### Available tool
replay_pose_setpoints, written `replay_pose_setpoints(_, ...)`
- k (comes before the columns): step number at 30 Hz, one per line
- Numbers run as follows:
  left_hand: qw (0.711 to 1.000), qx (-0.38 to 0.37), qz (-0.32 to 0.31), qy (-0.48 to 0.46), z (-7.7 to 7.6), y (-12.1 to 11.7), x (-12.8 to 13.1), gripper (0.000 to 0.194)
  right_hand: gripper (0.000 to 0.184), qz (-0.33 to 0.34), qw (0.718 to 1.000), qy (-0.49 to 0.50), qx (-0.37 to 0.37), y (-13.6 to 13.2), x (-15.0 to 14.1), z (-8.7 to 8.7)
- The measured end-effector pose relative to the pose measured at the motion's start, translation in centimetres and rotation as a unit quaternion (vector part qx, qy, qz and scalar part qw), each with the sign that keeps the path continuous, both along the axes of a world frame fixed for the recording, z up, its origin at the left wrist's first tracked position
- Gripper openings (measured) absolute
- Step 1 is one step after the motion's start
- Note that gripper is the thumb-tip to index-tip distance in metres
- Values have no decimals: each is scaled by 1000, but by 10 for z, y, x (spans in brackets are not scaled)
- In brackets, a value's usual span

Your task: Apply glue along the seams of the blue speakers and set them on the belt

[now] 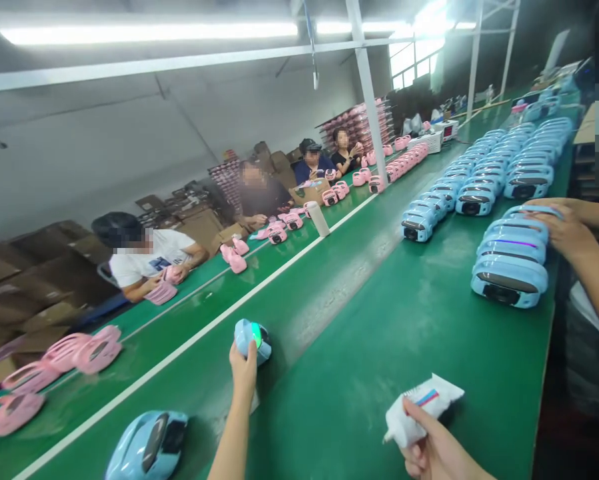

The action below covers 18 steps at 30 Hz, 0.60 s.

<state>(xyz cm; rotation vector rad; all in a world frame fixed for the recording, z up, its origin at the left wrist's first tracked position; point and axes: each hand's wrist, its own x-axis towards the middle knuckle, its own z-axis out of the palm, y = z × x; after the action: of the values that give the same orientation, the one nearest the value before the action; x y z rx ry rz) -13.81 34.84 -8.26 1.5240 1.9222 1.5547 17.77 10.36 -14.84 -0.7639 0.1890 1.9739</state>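
Green bench [359, 380] carries rows of blue units [479, 200] and, on its far side, pink casings [86, 350]. Left hand [242, 373] closes over the top of a blue device [253, 340], whose lamp shows green, and holds it on the white stripe [179, 347]. Right hand [436, 443] grips a white tube [419, 412] just above the bench. A co-worker's hand [559, 223] rests on the nearest blue row.

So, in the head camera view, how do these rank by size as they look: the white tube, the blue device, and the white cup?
1. white tube in the right hand
2. blue device in the left hand
3. white cup

The cup is far away, so its real size is unsure.
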Motion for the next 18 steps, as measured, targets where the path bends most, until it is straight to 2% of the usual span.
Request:
replay_pose_setpoints(3,1000,-15,18,13,-7,-21,-8,41,42,-9,1000,-3,0,-2,1,4)
replay_pose_setpoints(7,999,-21,48,-5,-30,-72,-10,43,40,-21,1000,-1,-4,-2,2,8)
replay_pose_setpoints(9,998,-36,50,-31,-41,-95,-9,60,40,-27,1000,2,-5,0,2,9)
replay_pose_setpoints(11,996,-53,42,-52,-46,-110,-6,68,42,-31,1000,3,-5,1,2,10)
replay_pose_setpoints(13,995,-70,25,-60,-46,-117,-3,68,44,-32,999,3,-1,3,2,11)
replay_pose_setpoints(18,992,-109,-21,-52,-34,-118,4,68,47,-37,999,0,17,4,2,14)
